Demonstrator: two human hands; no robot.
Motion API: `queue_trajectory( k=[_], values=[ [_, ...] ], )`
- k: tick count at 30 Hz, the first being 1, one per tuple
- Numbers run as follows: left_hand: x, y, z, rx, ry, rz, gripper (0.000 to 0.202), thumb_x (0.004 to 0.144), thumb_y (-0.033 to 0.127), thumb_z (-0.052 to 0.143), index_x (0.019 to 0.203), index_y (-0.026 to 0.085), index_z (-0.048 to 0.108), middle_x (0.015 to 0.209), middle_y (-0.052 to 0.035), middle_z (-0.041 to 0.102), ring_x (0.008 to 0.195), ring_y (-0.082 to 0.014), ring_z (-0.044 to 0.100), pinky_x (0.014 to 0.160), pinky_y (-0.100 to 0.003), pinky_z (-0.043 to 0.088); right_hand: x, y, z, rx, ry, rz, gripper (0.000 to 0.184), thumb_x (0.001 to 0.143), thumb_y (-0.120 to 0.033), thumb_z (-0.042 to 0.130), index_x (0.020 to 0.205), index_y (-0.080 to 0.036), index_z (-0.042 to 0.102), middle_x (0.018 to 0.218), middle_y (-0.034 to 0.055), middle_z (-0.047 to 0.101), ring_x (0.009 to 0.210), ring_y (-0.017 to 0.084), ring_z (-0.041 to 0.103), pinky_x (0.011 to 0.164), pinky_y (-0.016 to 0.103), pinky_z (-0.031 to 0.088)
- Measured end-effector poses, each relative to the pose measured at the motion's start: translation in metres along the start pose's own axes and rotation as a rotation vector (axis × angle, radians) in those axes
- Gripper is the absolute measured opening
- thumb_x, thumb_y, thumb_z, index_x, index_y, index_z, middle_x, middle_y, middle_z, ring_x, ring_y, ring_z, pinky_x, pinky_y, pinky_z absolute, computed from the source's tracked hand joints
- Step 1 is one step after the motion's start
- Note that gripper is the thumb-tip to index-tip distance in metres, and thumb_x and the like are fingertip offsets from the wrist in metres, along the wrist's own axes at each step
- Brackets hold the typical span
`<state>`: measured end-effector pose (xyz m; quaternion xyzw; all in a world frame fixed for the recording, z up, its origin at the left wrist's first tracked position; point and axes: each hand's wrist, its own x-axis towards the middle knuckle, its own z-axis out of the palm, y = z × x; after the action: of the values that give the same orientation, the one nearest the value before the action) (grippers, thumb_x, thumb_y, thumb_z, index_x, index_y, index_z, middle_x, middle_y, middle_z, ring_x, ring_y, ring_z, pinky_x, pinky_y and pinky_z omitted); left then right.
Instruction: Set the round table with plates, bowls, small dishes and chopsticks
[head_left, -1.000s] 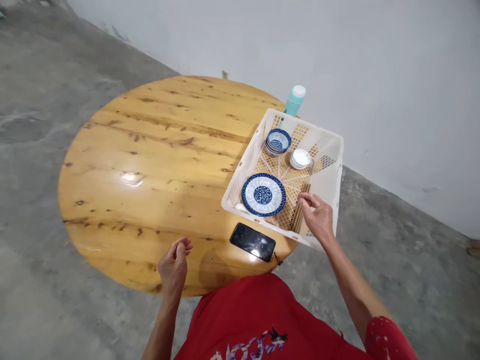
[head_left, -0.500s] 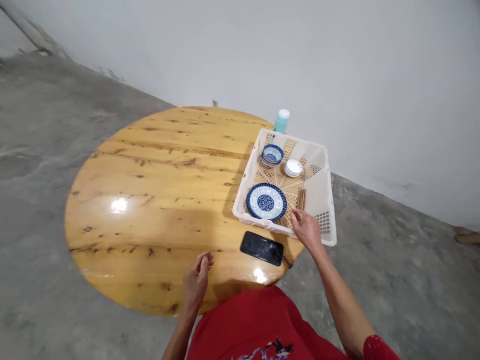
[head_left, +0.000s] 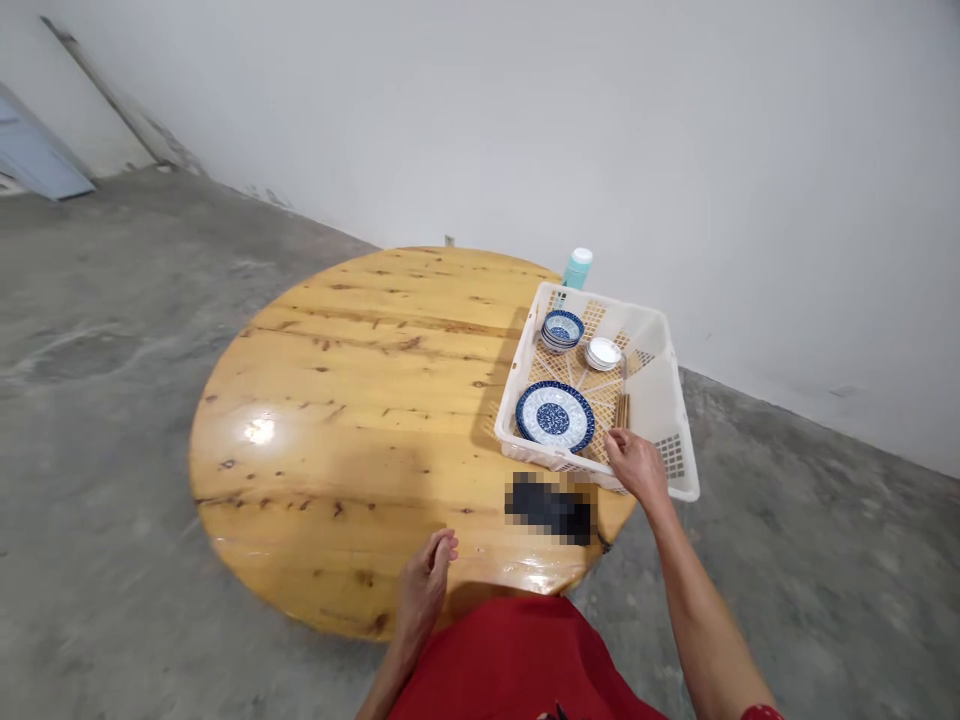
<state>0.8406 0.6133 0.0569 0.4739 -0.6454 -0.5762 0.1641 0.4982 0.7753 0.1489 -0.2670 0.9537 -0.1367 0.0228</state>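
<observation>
My right hand (head_left: 637, 465) rests over the near rim of a white plastic basket (head_left: 679, 440), its fingers curled and pinched at the near ends of brown chopsticks (head_left: 622, 408) lying inside. The basket also holds a blue-and-white plate (head_left: 555, 415), a stack of small blue bowls (head_left: 562, 328) and small white dishes (head_left: 604, 352). My left hand (head_left: 427, 585) hovers at the near edge of the round wooden table (head_left: 360, 400), fingers loosely curled together with nothing in them.
A dark phone (head_left: 551, 508), blurred out, lies on the table just in front of the basket. A teal bottle with a white cap (head_left: 577, 268) stands behind the basket. A white wall runs close behind the table, and grey concrete floor surrounds it.
The view has pulled back and swung right, showing more floor and wall. My right hand has slid from mid-chopsticks back to their near ends. My left hand stays curled at the table edge.
</observation>
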Motion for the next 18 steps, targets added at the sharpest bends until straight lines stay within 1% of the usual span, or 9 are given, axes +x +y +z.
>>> queue_trajectory(
  k=[9,15,18],
  values=[
    [0.002,-0.01,-0.011,0.017,-0.013,0.04,0.051,0.082,0.063,0.049,0.098,0.02,0.071,0.091,-0.0121,0.078,0.079,-0.0261,0.075,0.076,-0.04,0.06,0.002,0.002,0.002,-0.036,-0.002,0.025,0.035,0.099,-0.04,0.046,0.107,-0.022,0.075,0.101,0.0112,0.078,0.096,0.03,0.072,0.075,0.034,0.044],
    [0.003,-0.01,-0.015,0.026,-0.037,0.049,0.05,0.085,0.06,0.046,0.101,0.019,0.07,0.093,-0.0126,0.078,0.081,-0.0261,0.075,0.077,-0.04,0.059,0.003,0.003,0.002,-0.069,0.006,0.02,0.035,0.097,-0.037,0.046,0.107,-0.021,0.076,0.102,0.0125,0.078,0.095,0.03,0.072,0.076,0.033,0.044],
    [0.002,-0.01,-0.016,0.024,-0.052,0.042,0.049,0.087,0.058,0.045,0.102,0.019,0.07,0.095,-0.0128,0.078,0.082,-0.026,0.075,0.077,-0.039,0.059,0.004,0.006,0.004,-0.079,-0.009,0.006,0.037,0.096,-0.038,0.045,0.105,-0.022,0.077,0.102,0.0128,0.078,0.093,0.03,0.072,0.074,0.034,0.043]
  ],
)
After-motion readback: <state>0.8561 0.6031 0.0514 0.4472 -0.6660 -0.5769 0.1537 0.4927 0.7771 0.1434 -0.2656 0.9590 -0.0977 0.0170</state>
